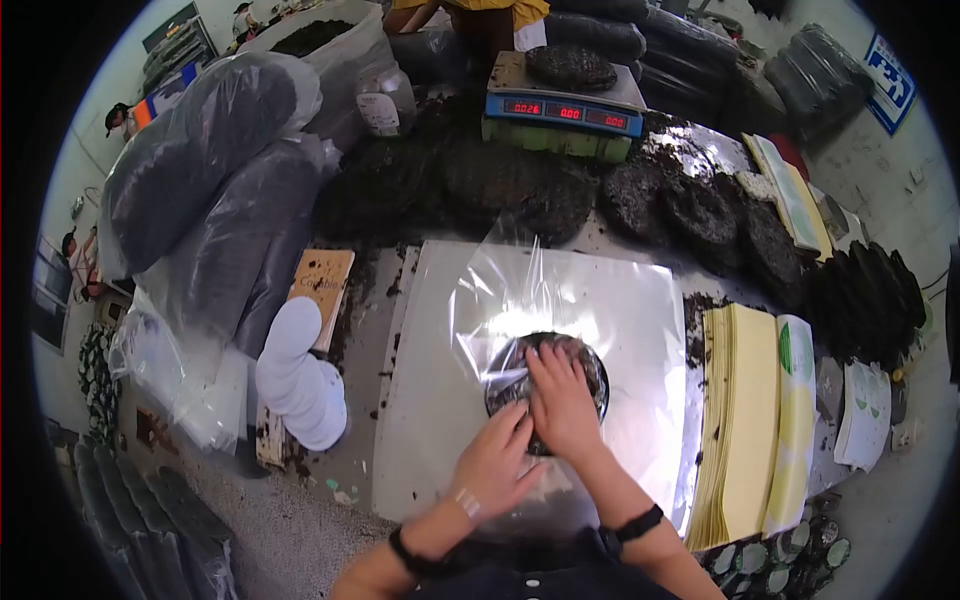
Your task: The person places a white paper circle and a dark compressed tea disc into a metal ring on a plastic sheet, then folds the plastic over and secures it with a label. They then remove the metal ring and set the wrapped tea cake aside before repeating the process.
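Note:
In the middle of a white board (430, 400) lies a dark round cake (510, 375), which looks like dried seaweed, inside a clear plastic bag (480, 310). The bag's loose end stretches away from me and shines under the light. My right hand (565, 405) presses flat on top of the cake, fingers extended. Beside it, my left hand (495, 460) touches the near left edge of the cake with its fingers apart. Part of the cake is hidden under both hands.
Several bare dark cakes (680, 210) lie behind the board. A digital scale (565, 110) bears another cake. Round white paper discs (300, 390) stand left; a stack of yellow sheets (740, 420) lies right. Filled plastic bags (210, 170) rise at the left. A person in yellow (500, 20) stands opposite.

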The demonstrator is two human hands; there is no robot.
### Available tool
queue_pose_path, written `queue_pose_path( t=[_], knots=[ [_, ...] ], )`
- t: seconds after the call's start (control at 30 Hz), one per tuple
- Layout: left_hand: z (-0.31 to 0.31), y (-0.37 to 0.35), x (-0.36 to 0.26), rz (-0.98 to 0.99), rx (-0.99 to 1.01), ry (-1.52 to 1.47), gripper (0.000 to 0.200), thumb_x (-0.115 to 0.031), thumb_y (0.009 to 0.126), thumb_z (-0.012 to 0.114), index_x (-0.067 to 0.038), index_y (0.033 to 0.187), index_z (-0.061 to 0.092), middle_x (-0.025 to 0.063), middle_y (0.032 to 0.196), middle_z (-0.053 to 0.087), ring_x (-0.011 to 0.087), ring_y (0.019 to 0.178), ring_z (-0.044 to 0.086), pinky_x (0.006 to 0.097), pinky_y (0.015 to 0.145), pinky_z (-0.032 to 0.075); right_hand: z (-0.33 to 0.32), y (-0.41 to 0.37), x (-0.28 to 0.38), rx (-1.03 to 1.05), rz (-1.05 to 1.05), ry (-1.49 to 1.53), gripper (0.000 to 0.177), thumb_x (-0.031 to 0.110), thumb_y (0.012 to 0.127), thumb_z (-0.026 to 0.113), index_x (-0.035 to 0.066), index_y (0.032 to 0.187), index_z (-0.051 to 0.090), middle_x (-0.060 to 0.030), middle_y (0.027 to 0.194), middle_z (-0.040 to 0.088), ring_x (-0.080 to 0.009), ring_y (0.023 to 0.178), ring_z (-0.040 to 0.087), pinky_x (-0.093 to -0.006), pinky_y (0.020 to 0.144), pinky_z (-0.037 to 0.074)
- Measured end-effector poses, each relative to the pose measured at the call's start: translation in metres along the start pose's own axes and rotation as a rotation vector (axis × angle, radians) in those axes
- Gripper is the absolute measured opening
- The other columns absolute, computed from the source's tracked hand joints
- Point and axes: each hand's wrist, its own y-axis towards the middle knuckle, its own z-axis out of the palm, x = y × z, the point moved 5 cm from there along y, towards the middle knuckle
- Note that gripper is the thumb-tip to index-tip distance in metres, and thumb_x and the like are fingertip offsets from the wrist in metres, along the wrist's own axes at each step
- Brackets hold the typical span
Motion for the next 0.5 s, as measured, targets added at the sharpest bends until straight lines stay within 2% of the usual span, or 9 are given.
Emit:
queue_pose_path(
  t=[0.03,0.1,0.13,0.17,0.23,0.3,0.33,0.43,0.5],
  knots=[
    [-0.007,-0.009,0.009,0.005,0.002,0.000,0.067,-0.032,0.084,0.078,0.004,0.136,0.057,0.0242,0.148,0.049,0.0390,0.143,0.042,0.0444,0.117,0.039,0.005,-0.003,0.002,0.028,-0.024,-0.090,0.058,0.016,0.096,0.055,0.005,0.153,0.047,-0.0231,0.157,0.046,-0.0422,0.145,0.042,-0.0537,0.123,0.028],
    [-0.028,-0.027,0.033,-0.241,-0.310,0.127,0.085,-0.029,0.084,0.084,0.006,0.149,0.042,0.0193,0.150,0.050,0.0344,0.142,0.047,0.0445,0.116,0.041,0.006,0.000,-0.002,0.116,-0.033,-0.080,0.064,0.018,0.095,0.059,0.009,0.156,0.043,-0.0214,0.159,0.044,-0.0411,0.148,0.040,-0.0562,0.123,0.026],
    [-0.021,-0.017,0.047,-0.269,-0.288,0.118,0.085,-0.029,0.084,0.084,0.006,0.149,0.042,0.0193,0.150,0.050,0.0344,0.142,0.047,0.0445,0.116,0.041,0.004,-0.005,-0.002,0.149,-0.021,-0.070,0.064,0.018,0.095,0.059,0.009,0.156,0.043,-0.0214,0.159,0.044,-0.0411,0.148,0.040,-0.0562,0.123,0.026],
    [-0.006,0.014,0.079,-0.345,-0.179,-0.350,0.085,-0.024,0.084,0.084,0.005,0.150,0.040,0.0189,0.146,0.054,0.0321,0.137,0.051,0.0429,0.114,0.042,0.000,-0.003,-0.002,0.182,-0.065,-0.060,0.062,0.018,0.094,0.060,0.010,0.154,0.047,-0.0195,0.156,0.047,-0.0398,0.146,0.042,-0.0552,0.123,0.028],
    [0.010,0.072,0.112,-0.353,0.083,-0.916,0.094,-0.012,0.082,0.084,0.003,0.157,0.031,0.0141,0.129,0.066,0.0274,0.116,0.065,0.0383,0.104,0.050,-0.005,0.006,-0.007,0.200,-0.109,-0.047,0.059,0.018,0.094,0.060,0.010,0.151,0.050,-0.0176,0.153,0.051,-0.0386,0.144,0.045,-0.0541,0.123,0.029],
    [-0.011,0.114,0.069,-0.037,-0.081,-0.992,0.096,-0.012,0.079,0.087,0.002,0.157,0.034,0.0125,0.121,0.069,0.0271,0.108,0.068,0.0390,0.099,0.053,-0.007,0.004,-0.014,0.292,-0.127,0.025,0.059,0.018,0.089,0.065,0.013,0.146,0.056,-0.0160,0.148,0.056,-0.0366,0.142,0.049,-0.0536,0.123,0.029],
    [-0.010,0.118,0.066,-0.038,-0.067,-1.004,0.096,-0.012,0.079,0.087,0.002,0.157,0.034,0.0125,0.121,0.069,0.0271,0.108,0.068,0.0390,0.099,0.053,-0.020,0.010,-0.012,0.372,-0.048,0.181,0.055,0.017,0.083,0.070,0.012,0.137,0.064,-0.0161,0.142,0.060,-0.0368,0.140,0.051,-0.0535,0.124,0.029],
    [0.009,0.100,0.051,0.187,0.282,-0.574,0.092,-0.010,0.077,0.089,0.003,0.154,0.039,0.0179,0.150,0.051,0.0263,0.130,0.057,0.0397,0.112,0.044,-0.017,0.001,-0.026,0.418,-0.148,0.213,0.043,0.017,0.080,0.074,0.010,0.122,0.071,-0.0156,0.135,0.063,-0.0385,0.141,0.048,-0.0549,0.125,0.029],
    [-0.014,0.090,0.057,0.469,-0.030,-0.572,0.094,-0.026,0.072,0.094,0.003,0.149,0.048,0.0212,0.150,0.051,0.0340,0.134,0.054,0.0475,0.118,0.036,-0.020,0.003,-0.028,0.387,-0.158,0.250,0.042,0.018,0.080,0.074,0.009,0.121,0.071,-0.0155,0.136,0.062,-0.0381,0.143,0.047,-0.0550,0.125,0.029]
  ],
)
